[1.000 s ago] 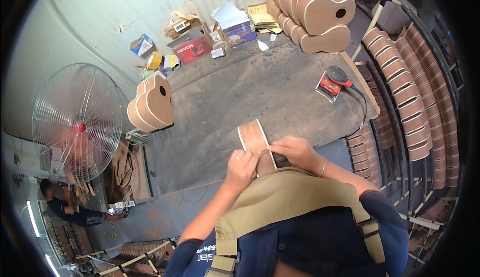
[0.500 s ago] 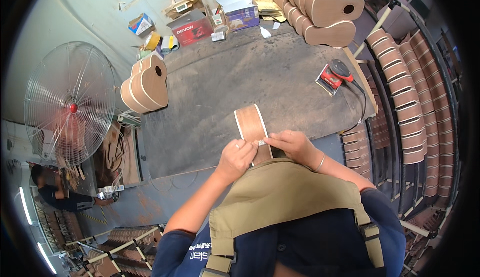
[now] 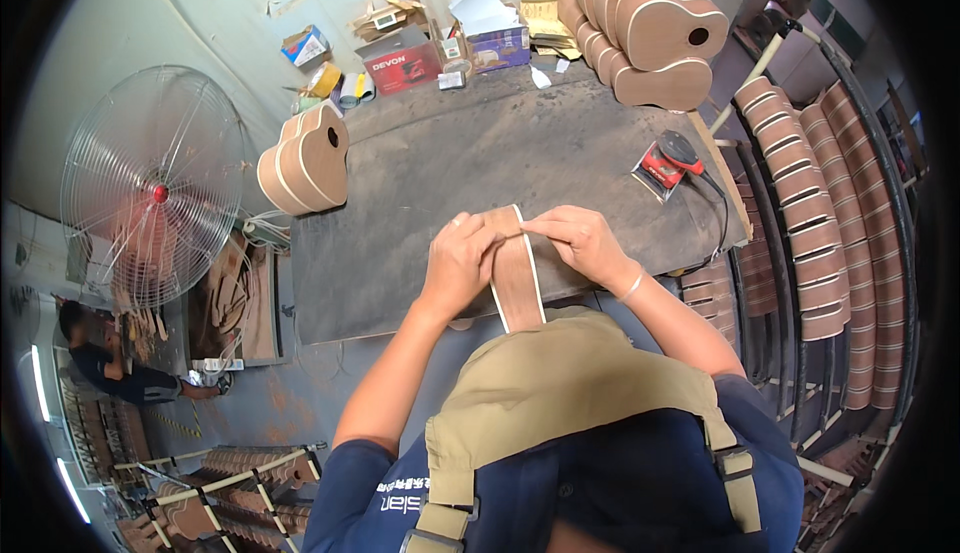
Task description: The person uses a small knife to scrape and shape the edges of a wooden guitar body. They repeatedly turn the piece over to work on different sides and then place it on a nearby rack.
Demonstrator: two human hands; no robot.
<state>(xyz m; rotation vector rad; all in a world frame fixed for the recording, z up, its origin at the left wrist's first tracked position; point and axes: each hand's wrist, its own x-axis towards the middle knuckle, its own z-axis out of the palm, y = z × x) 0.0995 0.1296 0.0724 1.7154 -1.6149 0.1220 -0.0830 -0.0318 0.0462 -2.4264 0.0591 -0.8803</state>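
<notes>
A small ukulele or guitar body (image 3: 518, 288) stands edge-on at the table's near side, in front of my apron. Its brown wooden side faces up, with pale binding strips along both edges. My left hand (image 3: 462, 261) is closed, its fingertips pressed together over the far part of that side. My right hand (image 3: 582, 241) is pinched, fingertips meeting the right binding strip near the far end. Whatever lies between the fingertips is too small or hidden to name. My apron hides the near end of the body.
A red and black sander (image 3: 668, 163) with a cord rests on the dark table (image 3: 420, 183) at right. Stacked instrument bodies (image 3: 660, 83) stand back right, another body (image 3: 305, 165) at left. Boxes (image 3: 400, 61) line the back. A large fan (image 3: 155, 188) and a person (image 3: 105, 363) are left; racks (image 3: 800, 213) right.
Both hands have moved away from me along the upturned side, from its near part to its far end. A small pale piece seen between the fingertips before no longer shows clearly.
</notes>
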